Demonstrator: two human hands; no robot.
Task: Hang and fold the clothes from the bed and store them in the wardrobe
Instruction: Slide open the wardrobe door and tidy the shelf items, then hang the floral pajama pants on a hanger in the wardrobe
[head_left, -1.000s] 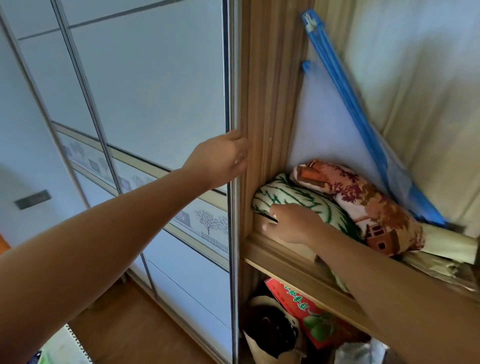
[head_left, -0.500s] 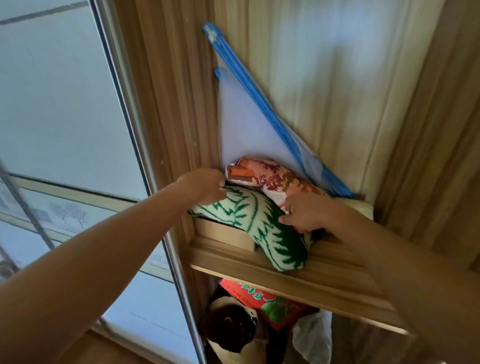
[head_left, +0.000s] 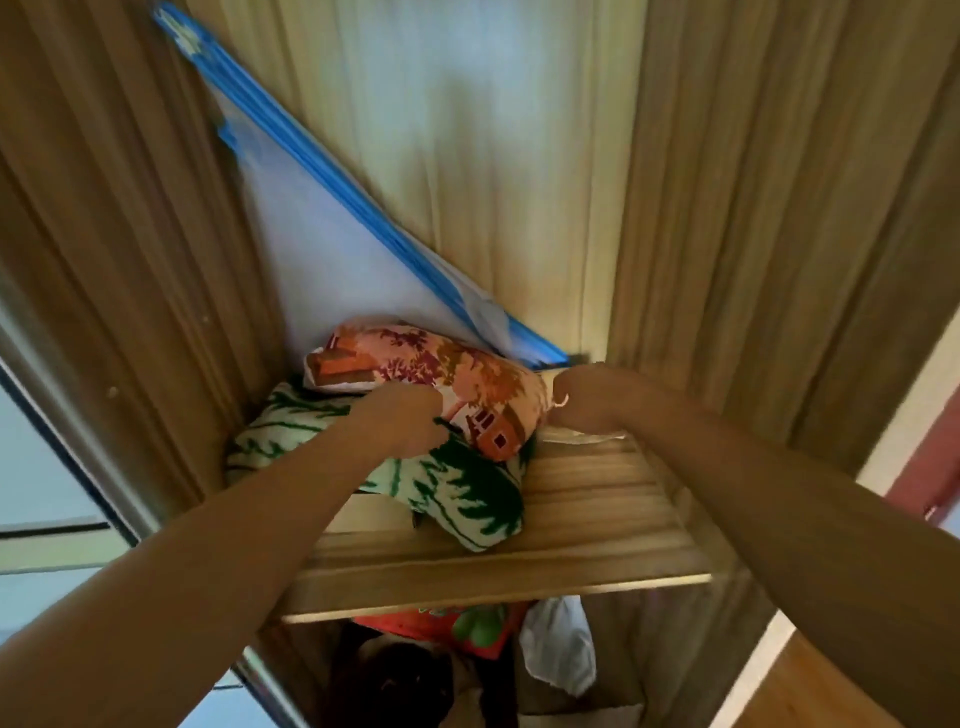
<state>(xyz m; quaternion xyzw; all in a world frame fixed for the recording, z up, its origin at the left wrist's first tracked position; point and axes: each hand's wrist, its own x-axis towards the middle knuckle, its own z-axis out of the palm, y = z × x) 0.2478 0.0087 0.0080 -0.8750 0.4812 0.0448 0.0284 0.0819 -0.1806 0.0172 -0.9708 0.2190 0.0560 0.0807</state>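
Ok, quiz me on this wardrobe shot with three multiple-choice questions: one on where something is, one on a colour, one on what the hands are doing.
1. Where is the green leaf-print bundle?
A) on the floor
B) on the shelf, partly under the floral bundle
C) on a hanger

2. What colour is the trim of the storage bag leaning at the back?
A) red
B) black
C) blue

3. What are the hands doing?
A) both are up at the bundles
B) both hang idle
C) one is on the door

Answers:
1 B: it lies on the shelf with the floral bundle on top.
2 C: a blue strip runs along its slanted edge.
3 A: the left hand and right hand flank the floral bundle.
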